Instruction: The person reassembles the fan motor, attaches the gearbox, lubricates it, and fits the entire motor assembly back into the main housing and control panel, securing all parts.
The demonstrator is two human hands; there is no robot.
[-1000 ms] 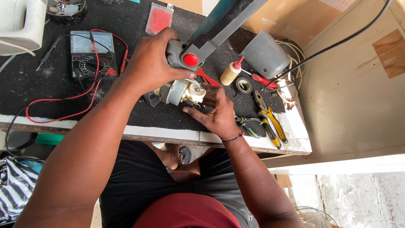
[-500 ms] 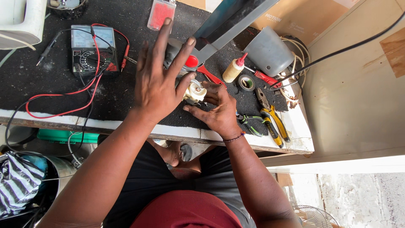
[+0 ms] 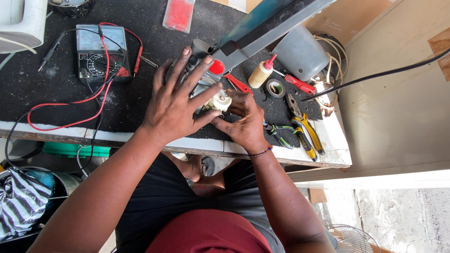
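Observation:
A small electric motor with a cream plastic end lies on the black mat of the workbench. My left hand rests flat over it, fingers spread, covering most of its body. My right hand grips the motor's cream end from the right with thumb and fingers. A grey power tool with a red button lies just behind the motor, under my left fingertips.
A multimeter with red and black leads sits at the back left. A glue bottle, tape roll, red screwdriver, yellow-handled pliers and a grey cover lie to the right. A red box is at the back.
My left hand lifted off the motor with fingers raised, then came back down flat over it. My right hand closed in on the motor's cream end.

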